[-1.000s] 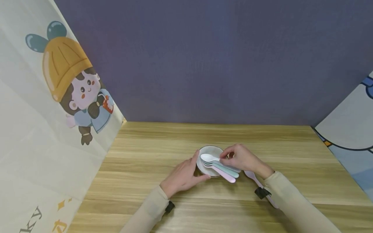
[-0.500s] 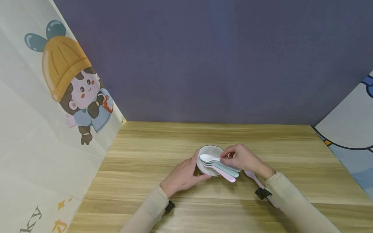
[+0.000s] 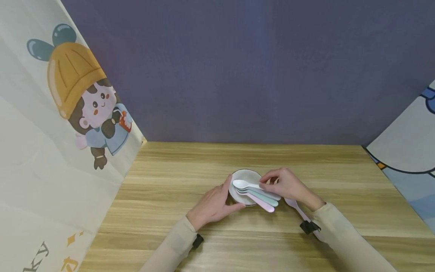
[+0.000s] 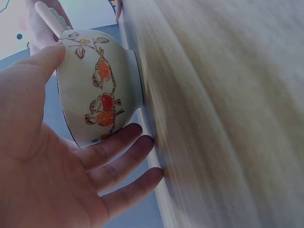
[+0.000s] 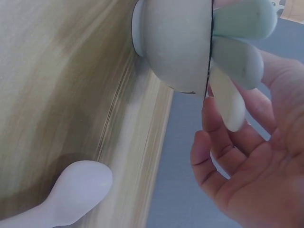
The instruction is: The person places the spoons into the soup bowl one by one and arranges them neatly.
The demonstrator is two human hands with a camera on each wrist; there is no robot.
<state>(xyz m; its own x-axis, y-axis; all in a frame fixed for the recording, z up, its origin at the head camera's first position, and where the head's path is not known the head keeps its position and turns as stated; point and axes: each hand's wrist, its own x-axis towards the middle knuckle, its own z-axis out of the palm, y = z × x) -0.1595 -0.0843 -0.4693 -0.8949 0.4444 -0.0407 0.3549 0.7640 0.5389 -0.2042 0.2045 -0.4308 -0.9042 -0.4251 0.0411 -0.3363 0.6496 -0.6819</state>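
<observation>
A small bowl [image 3: 245,175] stands upright on the wooden table, white with an orange fruit-and-branch print in the left wrist view. My left hand [image 3: 211,206] holds its near left side, thumb at the rim and fingers spread along the wall. Several nested spoons rest in the bowl, handles fanned over the right rim: a white spoon [image 3: 241,184] on top, then a grey-blue spoon [image 5: 237,61], a mint green spoon [image 3: 268,200] and a pink spoon [image 3: 266,206]. My right hand [image 3: 289,187] has thumb and curled fingers at the white spoon's handle.
Another pink spoon [image 3: 295,207] lies on the table [image 3: 170,170] right of the bowl, partly under my right forearm. A dark panel [image 3: 238,75] rises at the table's back edge. Printed cloths [image 3: 34,151] hang on both sides.
My right hand has shifted slightly to the right along the white spoon's handle. The bowl, the spoons and my left hand have stayed nearly still.
</observation>
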